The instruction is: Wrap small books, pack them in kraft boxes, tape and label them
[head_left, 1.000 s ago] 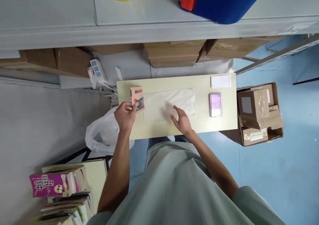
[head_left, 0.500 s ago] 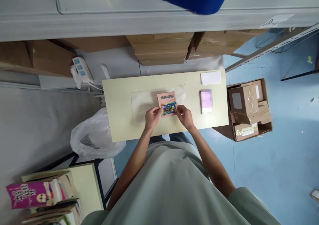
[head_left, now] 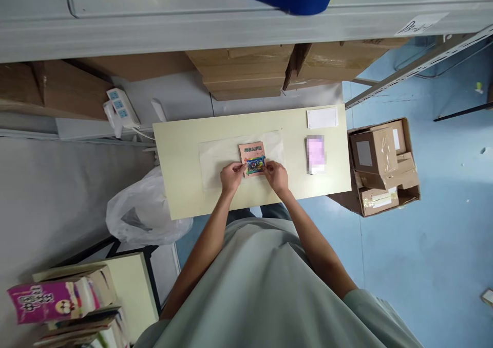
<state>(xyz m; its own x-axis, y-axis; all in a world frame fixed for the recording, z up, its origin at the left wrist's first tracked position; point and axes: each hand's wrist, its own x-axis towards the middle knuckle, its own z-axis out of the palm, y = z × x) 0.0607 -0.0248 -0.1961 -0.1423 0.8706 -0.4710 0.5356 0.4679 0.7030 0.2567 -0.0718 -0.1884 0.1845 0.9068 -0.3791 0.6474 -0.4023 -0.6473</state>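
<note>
A small pink booklet (head_left: 252, 158) with a colourful picture on its cover is between my two hands, over a sheet of white paper (head_left: 215, 168) on the pale table (head_left: 181, 194). My left hand (head_left: 231, 177) pinches its lower left edge. On the opposite side, my right hand (head_left: 277, 177) grips the lower right edge with thumb and fingers. Whether the booklet rests on the paper or is held just above it, I cannot tell. To the right lie a pink-purple item (head_left: 316, 154), partly blurred out, and a white card (head_left: 322, 117).
An open carton (head_left: 410, 158) with smaller boxes stands on the floor at right. A clear plastic bag (head_left: 142, 209) hangs by the table's left end. Behind are cardboard boxes (head_left: 242, 73) under a metal shelf (head_left: 154, 34), and a power strip (head_left: 123, 107). Books (head_left: 50, 301) lie lower left.
The whole view has shifted slightly. Both hands still hold the booklet, which is tilted a little differently, and my right hand has turned slightly inward.
</note>
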